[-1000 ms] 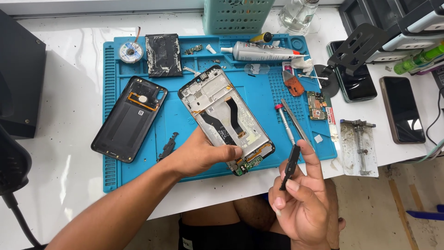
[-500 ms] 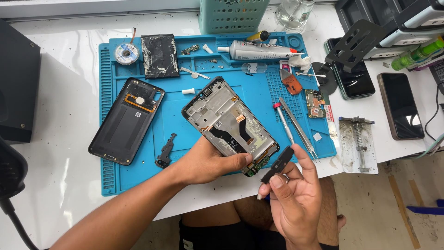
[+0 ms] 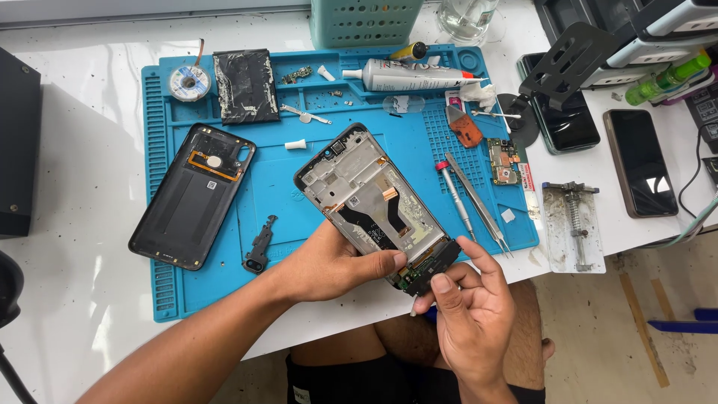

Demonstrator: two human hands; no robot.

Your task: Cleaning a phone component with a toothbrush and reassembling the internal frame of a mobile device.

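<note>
A: Where does the opened phone frame (image 3: 372, 206) lie?
B: Tilted over the blue mat's (image 3: 161, 292) near edge. The left hand (image 3: 325, 263) clamps its lower side, thumb on top.

A: And the right hand (image 3: 470, 318)?
B: Its fingers (image 3: 444, 286) pinch a black cover piece (image 3: 435, 266) against the frame's bottom end.

A: Any packages?
B: A white tube (image 3: 407, 76) lies along the mat's far edge; a small red-and-white label strip (image 3: 527, 178) sits at its right edge.

Phone frame (image 3: 374, 206) lower end hidden under both hands; basket (image 3: 365, 21) and glass (image 3: 465, 15) cut by top edge.
</note>
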